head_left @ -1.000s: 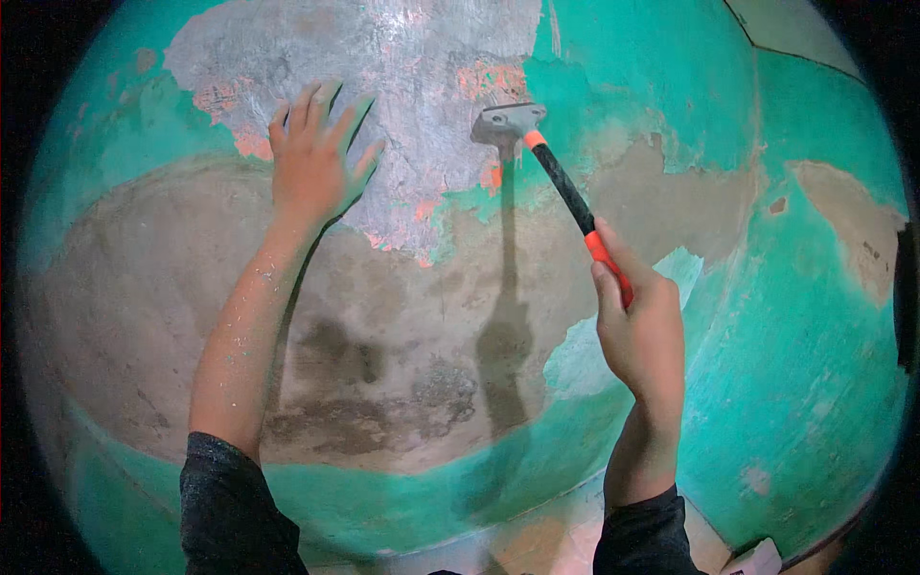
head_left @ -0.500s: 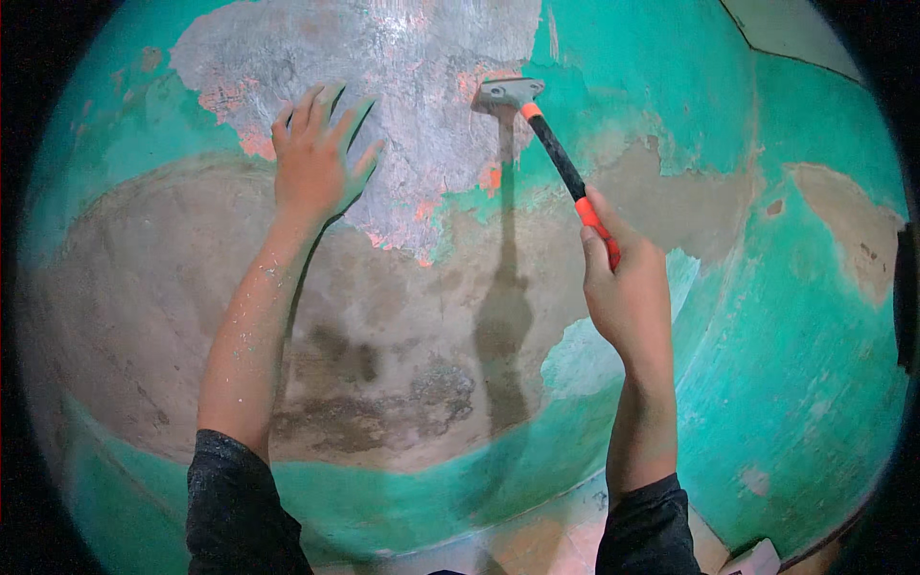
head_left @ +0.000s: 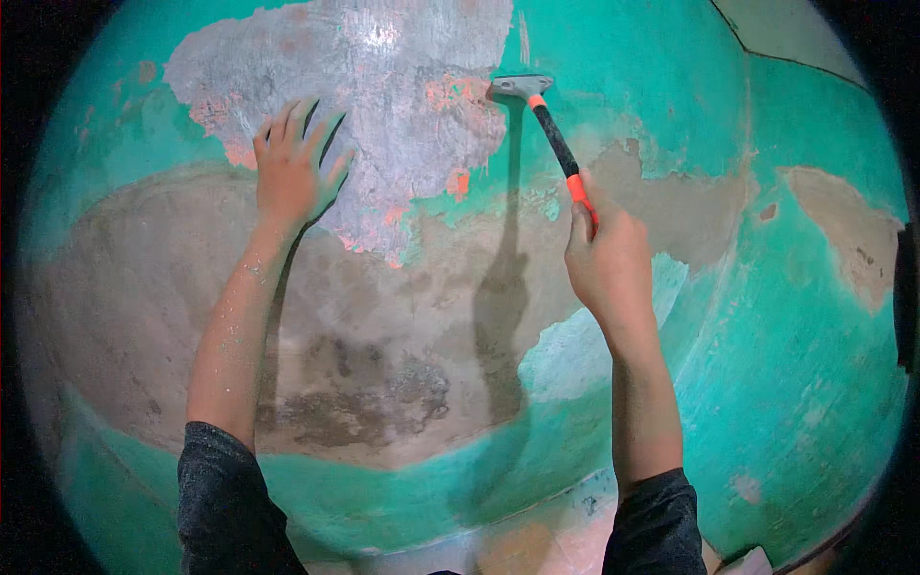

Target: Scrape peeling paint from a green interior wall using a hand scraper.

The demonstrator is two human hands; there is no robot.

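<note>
My right hand [head_left: 609, 254] is closed round the lower handle of a paint scraper [head_left: 556, 134]. Black and orange mark the handle, and the flat grey head is tilted up to the left. That head lies at or just off the wall [head_left: 652, 86], by the right edge of a bare greyish patch [head_left: 383, 134] where green paint begins. My left hand [head_left: 289, 182] rests with fingers spread on the left part of the same patch. Nothing is in it, and pale flakes dot its forearm.
Below the hands spreads a large brown-grey bare area [head_left: 172, 307] with dark stains. Orange specks [head_left: 458, 184] edge the upper patch. A wall corner runs down the right side, with another bare patch [head_left: 843, 230] beyond it. The pale floor [head_left: 546, 546] shows at the bottom.
The scraper head has shifted right across the wall, from the bare patch to its green edge. My left hand keeps its spot on the wall while the whole view has swung slightly.
</note>
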